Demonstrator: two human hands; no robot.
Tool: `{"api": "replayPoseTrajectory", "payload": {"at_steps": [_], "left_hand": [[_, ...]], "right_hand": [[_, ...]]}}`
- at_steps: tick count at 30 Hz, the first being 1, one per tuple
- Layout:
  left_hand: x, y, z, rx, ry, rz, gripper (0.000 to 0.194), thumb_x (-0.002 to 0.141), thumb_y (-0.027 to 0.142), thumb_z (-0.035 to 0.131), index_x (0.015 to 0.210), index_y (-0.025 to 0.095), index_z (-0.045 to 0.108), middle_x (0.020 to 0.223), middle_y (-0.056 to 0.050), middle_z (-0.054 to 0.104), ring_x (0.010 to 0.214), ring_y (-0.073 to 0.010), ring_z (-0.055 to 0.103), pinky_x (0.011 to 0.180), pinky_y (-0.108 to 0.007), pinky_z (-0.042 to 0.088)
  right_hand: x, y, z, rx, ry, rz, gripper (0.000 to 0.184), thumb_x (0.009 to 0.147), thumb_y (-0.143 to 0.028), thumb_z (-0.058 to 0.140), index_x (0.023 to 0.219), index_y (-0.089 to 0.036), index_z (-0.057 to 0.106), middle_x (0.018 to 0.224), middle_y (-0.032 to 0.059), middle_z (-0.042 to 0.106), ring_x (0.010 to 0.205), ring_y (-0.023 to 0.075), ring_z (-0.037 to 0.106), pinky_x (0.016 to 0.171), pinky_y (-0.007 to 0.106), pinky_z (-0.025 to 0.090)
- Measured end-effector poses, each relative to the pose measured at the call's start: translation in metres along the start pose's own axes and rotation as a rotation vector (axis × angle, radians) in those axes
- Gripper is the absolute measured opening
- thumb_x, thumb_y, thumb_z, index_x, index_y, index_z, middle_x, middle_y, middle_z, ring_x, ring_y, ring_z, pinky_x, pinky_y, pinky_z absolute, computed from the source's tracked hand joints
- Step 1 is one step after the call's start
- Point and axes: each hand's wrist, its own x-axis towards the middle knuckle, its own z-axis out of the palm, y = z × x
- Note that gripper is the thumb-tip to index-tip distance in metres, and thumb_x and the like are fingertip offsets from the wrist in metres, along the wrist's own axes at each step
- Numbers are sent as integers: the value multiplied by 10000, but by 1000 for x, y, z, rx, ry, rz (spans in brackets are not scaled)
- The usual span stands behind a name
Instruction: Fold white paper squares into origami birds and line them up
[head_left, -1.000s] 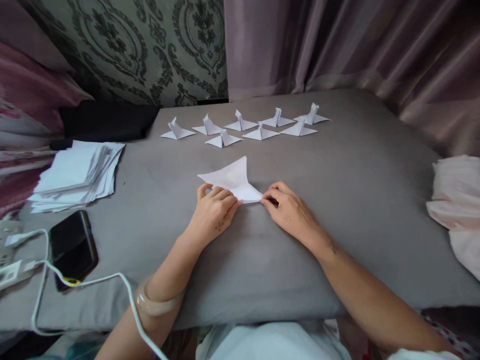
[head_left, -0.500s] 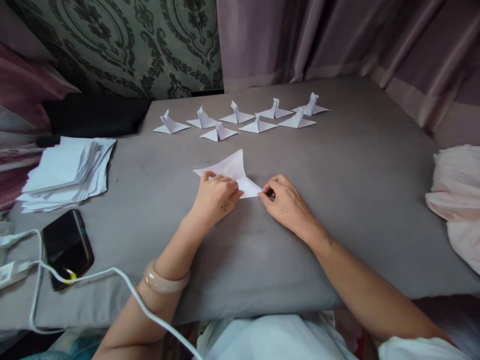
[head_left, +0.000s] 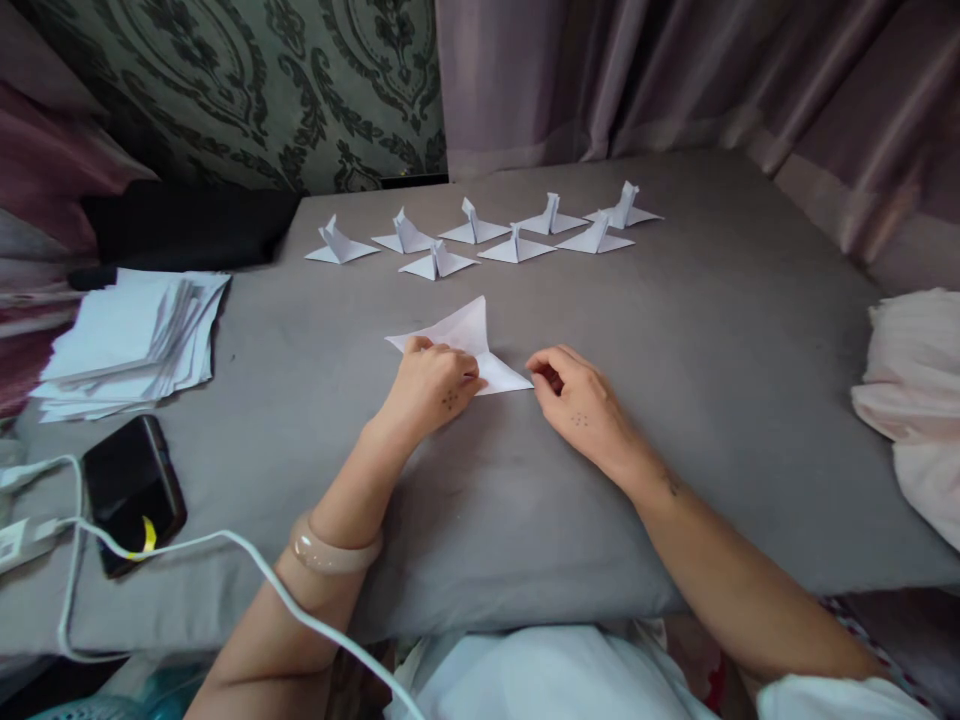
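Observation:
A partly folded sheet of white paper lies on the grey cloth, one pointed flap standing up and another corner reaching right. My left hand is closed on its near left part, fingers curled over the fold; the fingers hide some of the paper. Just off the right-hand tip is my right hand, its thumb and forefinger a little apart with nothing visible between them. Farther back, several folded white paper figures stand in two loose rows, each with an upright peak and flat side points.
A stack of white paper is at the left, in front of a black cloth. Nearer lie a black phone and a white cable crossing over my left forearm. Pale fabric is bunched at the right edge.
My right hand has let go of the paper's right tip and moved slightly right. My left hand stays on the paper in nearly the same place.

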Motion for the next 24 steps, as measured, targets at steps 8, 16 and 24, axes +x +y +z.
{"api": "replayPoseTrajectory", "payload": {"at_steps": [8, 16, 24], "left_hand": [[2, 0, 0, -29, -21, -29, 256, 883, 292, 517, 710, 184, 672, 761, -50, 703, 783, -219, 631, 878, -421, 320], [-31, -23, -20, -229, 34, -6, 199, 824, 396, 667, 933, 230, 665, 1168, -62, 644, 1174, -272, 481, 1013, -464, 252], [-43, -33, -16, -116, 104, 37, 205, 877, 142, 501, 984, 251, 637, 1327, -68, 536, 1251, -290, 383, 1001, -498, 292]], "right_hand": [[-3, -8, 17, 86, -152, -214, 300, 846, -28, 413, 959, -203, 629, 964, 49, 641, 884, 165, 591, 823, 294, 465], [-8, 0, 22, -56, -174, -295, 399, 836, -6, 390, 1057, -175, 677, 1058, 86, 624, 976, 203, 558, 887, 342, 479], [-11, -7, 21, -165, -222, -277, 466, 880, -25, 362, 1143, -245, 677, 1063, 82, 590, 967, 204, 534, 830, 337, 486]]}}
